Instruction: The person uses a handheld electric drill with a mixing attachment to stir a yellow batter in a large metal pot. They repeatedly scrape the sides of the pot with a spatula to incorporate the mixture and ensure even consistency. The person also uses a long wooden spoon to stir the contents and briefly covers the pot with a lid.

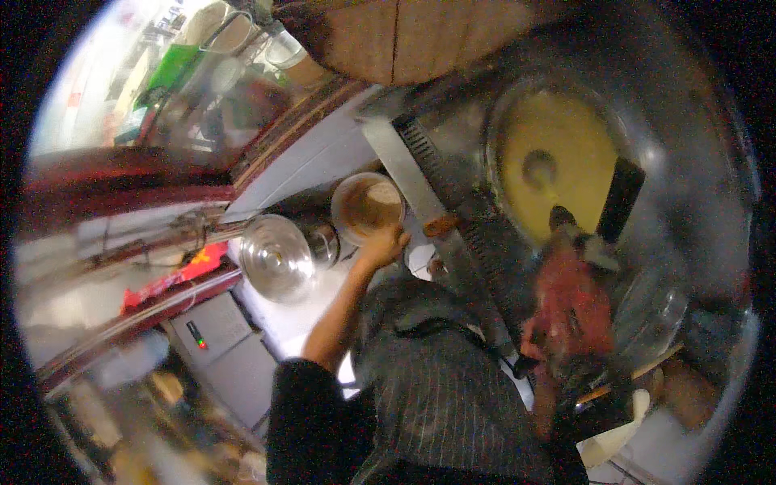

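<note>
My left hand (385, 242) is at the near rim of a round container (368, 206) with brownish contents, its fingers curled over the edge. On the right, my right hand (530, 347) is blurred beside a red, cloth-like thing (573, 297); its grip is unclear. Beyond that stands a large round pot (558, 121) of yellow contents. A dark-tipped utensil (561, 215) reaches over its near side, and a dark ring shape shows in the yellow. A black flat piece (621, 197) overlaps the pot's right edge.
A shiny round lid (276, 257) lies left of the container. A steel strip (412, 176) carrying a small brown piece (441, 224) runs between container and pot. A clear round lid or bowl (658, 312) sits at right. A dark red window ledge (127, 197) borders the left.
</note>
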Demonstrator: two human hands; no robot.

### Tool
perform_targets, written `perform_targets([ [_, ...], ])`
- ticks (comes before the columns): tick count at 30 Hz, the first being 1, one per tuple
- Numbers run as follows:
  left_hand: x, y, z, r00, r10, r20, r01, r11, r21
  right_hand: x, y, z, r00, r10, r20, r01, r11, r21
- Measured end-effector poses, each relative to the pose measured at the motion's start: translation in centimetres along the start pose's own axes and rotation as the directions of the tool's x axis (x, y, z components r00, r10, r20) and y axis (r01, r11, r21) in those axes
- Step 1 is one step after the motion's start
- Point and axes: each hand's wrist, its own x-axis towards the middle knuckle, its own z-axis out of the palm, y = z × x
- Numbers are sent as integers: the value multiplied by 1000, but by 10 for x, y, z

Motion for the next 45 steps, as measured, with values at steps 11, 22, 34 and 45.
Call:
perform_targets([
  [11,-60,-72,146,690,-584,428,538,809,236,-10,-24,17,972,-32,234,52,995,-82],
  [22,-38,-118,191,951,-185,248,112,953,282,-26,-52,72,986,167,16,-165,984,-71],
  [34,-37,-115,173,936,41,350,-119,972,204,-16,-22,40,987,18,157,-27,998,58],
  [45,-62,-76,98,850,-14,526,-59,991,123,-14,-5,36,953,-113,282,93,992,83],
])
